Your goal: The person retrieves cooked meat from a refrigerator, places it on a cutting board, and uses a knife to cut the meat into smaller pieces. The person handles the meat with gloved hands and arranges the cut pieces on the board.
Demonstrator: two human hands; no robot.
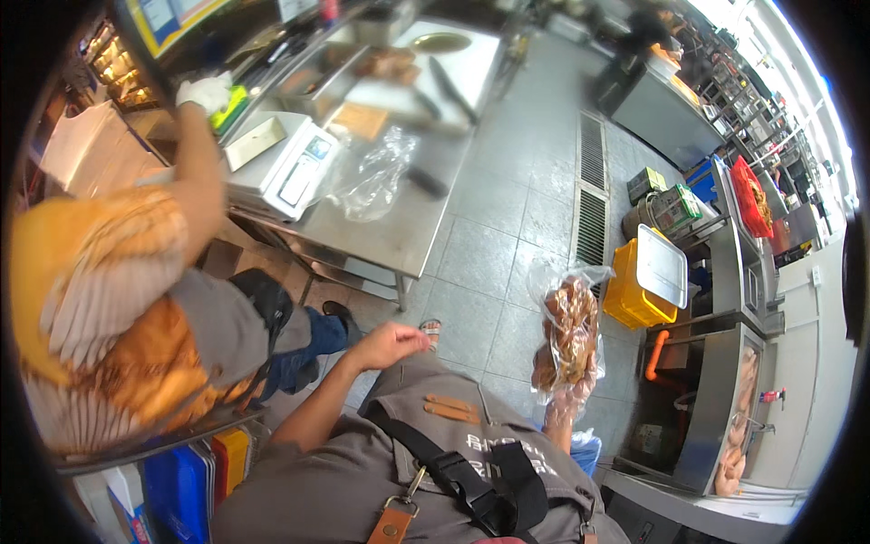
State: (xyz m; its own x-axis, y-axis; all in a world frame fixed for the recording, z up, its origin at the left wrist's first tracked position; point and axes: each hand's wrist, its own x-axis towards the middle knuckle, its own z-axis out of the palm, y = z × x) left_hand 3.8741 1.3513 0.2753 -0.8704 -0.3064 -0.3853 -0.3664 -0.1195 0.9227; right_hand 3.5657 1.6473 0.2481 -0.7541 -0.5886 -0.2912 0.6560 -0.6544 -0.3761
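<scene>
My right hand [569,401], in a clear plastic glove, holds up a clear plastic bag of browned cooked meat [571,326] over the floor. My left hand [394,345] is bare, its fingers curled in front of the apron, with nothing visible in it. Beyond it stands a steel table [401,241] with a white scale [289,170], an empty-looking clear plastic bag [380,177] and a dark-handled tool [427,182]. Farther back, a cleaver or knife [452,88] and pieces of meat [391,64] lie on a white cutting board [476,51].
A co-worker [115,272] stands close on the left, a white-gloved hand near a green item [230,109]. A yellow crate [629,285] with a metal tray [663,265] stands right of a floor drain [590,221]. Steel counters [714,401] line the right side.
</scene>
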